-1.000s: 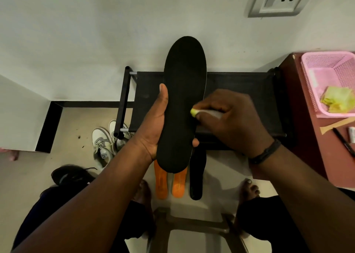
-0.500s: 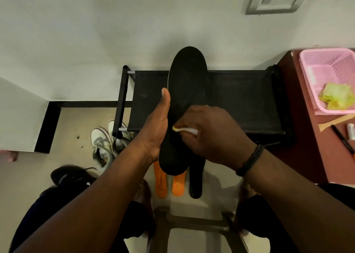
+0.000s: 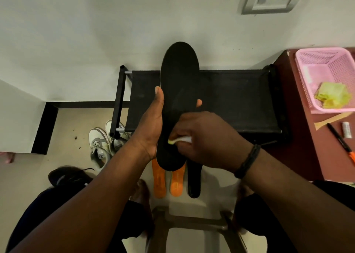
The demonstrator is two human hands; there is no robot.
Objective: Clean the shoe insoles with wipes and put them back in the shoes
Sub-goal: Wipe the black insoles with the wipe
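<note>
- A metal frame [image 3: 192, 227], seemingly a stool or chair, sits lowest in view between the person's dark-clad legs; the bottom edge cuts it off, so its kind stays unclear.
- The right hand [image 3: 207, 139] has its fingers curled round a wipe [image 3: 179, 140], pressing it on the heel end of the black insole [image 3: 179, 91]. Only a pale yellow-white sliver of wipe shows; the hand hides the rest.
- The left hand [image 3: 151, 126] grips that insole from behind, thumb along its left edge and a fingertip showing at its right edge. The insole stands upright, toe up, in front of the shoe rack.
- Against the frame half a second ago, the right hand and wipe have slid down from mid-insole toward the heel, and the left hand's fingertip has come into sight.
- On the floor under the hands lie two orange insoles [image 3: 159, 181] and another black insole [image 3: 194, 181], their upper ends covered by the held insole and right hand.
- White sneakers [image 3: 99, 145] stand left of the black shoe rack [image 3: 236, 99], partly behind its post; a dark shoe [image 3: 67, 176] lies nearer, hard to make out.
- On the maroon table [image 3: 303, 137] at right, a pink basket [image 3: 311, 68], cut by the frame edge, holds crumpled yellow-green wipes [image 3: 332, 95]. Beside it lie a pen [image 3: 340, 141] and a small white tube.
</note>
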